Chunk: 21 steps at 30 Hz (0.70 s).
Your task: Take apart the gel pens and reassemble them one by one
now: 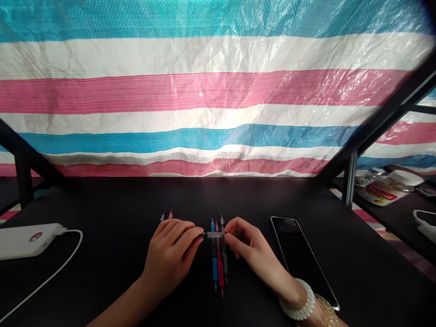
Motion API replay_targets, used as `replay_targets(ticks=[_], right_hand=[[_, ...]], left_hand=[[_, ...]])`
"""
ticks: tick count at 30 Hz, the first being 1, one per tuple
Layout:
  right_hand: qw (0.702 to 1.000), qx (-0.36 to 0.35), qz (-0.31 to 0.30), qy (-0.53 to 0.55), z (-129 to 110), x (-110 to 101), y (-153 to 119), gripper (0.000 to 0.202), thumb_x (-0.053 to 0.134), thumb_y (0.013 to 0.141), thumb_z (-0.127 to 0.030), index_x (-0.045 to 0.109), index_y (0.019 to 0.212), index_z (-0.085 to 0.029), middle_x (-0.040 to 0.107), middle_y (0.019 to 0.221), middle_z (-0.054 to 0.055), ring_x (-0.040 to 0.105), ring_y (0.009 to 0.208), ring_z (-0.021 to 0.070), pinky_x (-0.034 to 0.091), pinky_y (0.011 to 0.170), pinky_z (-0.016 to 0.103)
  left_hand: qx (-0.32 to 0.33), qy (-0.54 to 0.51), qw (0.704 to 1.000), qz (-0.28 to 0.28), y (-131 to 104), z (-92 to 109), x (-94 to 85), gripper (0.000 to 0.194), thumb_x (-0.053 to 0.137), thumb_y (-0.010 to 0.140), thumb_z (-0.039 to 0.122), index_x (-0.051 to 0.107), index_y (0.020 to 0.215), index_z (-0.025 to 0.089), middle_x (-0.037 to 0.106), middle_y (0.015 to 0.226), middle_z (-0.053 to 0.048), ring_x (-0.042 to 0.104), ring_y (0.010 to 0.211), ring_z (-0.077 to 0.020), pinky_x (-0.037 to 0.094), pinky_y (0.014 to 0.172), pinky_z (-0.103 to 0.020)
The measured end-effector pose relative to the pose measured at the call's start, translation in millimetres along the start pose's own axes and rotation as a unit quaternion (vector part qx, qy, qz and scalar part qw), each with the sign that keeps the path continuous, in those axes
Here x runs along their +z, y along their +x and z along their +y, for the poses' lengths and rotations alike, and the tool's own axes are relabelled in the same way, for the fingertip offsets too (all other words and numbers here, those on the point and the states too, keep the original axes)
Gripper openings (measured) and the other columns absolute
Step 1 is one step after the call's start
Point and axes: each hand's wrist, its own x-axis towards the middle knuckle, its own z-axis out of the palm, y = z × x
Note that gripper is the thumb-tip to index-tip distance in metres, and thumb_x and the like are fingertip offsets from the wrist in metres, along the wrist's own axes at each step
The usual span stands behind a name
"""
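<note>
Between my hands a short grey pen piece with a dark left end is held level. My left hand pinches that dark end between thumb and forefinger. The grey end is in the fingertips of my right hand. Below the piece, side by side on the table, lie a blue pen, a pink pen and a grey pen. Behind my left hand show the ends of a clear-and-dark pen and a pink-tipped pen; the hand hides the rest of them.
A phone with a dark screen lies right of my right hand. At the left are a white power bank and its cable. Black metal bars flank the black table, and a striped sheet hangs behind. Jars stand at far right.
</note>
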Motion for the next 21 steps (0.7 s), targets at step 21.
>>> replay_targets(ticks=[21], right_hand=[[0.999, 0.023, -0.018, 0.041, 1.3, 0.7, 1.8, 0.038, 0.064, 0.085, -0.056, 0.058, 0.084, -0.018, 0.054, 0.071, -0.001, 0.047, 0.062, 0.0118, 0.038, 0.052, 0.023]], left_hand=[[-0.037, -0.030, 0.999, 0.024, 1.0, -2.7, -0.6, 0.019, 0.068, 0.086, 0.015, 0.066, 0.103, 0.023, 0.072, 0.089, -0.001, 0.063, 0.083, -0.0178, 0.046, 0.090, -0.040]])
